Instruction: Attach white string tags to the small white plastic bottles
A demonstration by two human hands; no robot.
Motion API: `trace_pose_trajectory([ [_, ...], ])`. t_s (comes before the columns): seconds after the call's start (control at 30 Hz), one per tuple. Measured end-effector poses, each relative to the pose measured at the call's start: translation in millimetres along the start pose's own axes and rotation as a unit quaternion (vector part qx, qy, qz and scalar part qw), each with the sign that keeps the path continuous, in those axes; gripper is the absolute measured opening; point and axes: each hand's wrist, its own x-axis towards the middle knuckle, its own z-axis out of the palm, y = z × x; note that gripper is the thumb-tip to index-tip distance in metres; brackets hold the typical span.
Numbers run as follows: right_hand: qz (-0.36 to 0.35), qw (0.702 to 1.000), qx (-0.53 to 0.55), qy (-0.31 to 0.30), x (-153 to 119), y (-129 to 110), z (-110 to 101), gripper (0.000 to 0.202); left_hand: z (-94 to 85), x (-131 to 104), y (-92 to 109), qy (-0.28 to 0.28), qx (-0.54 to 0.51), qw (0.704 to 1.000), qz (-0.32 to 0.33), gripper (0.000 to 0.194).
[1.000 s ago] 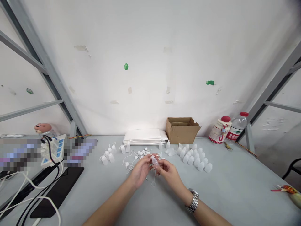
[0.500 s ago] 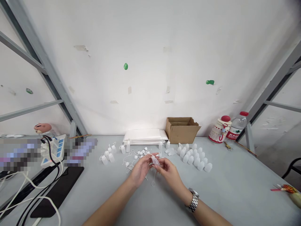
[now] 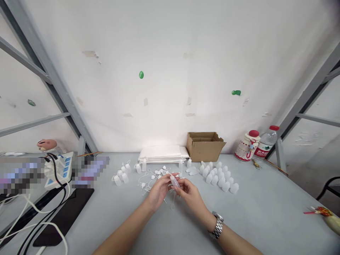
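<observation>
Small clear bottle half hidden between my left hand and right hand; cap state too small to tell. My forearms cut off at 6 o'clock edge. Pixelated patches at 9 o'clock unreadable. Water bottle label too small to read.

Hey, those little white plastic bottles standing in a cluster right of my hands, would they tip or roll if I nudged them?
The small white plastic bottles look empty and light, so probably easy to topple. Being rounded, a fallen one would likely roll across the smooth grey table.
</observation>
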Motion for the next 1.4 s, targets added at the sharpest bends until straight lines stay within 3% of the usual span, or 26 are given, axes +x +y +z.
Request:
trace_pose_trajectory([
  [0.5,-0.012,0.999,-0.044,0.005,-2,1,0,0.024,-1.0,2,-4,0.018,-0.026,0.999,-0.017,0.025],
  [1.0,0.022,0.996,0.075,-0.033,5,-1,-2,0.031,-5.2,7,-13,-0.012,-0.094,0.994,-0.061,0.03],
  [1.4,0.014,0.999,0.042,-0.01,2,6,1,0.031,-1.7,4,-10,0.0,-0.106,0.991,-0.081,0.022],
])
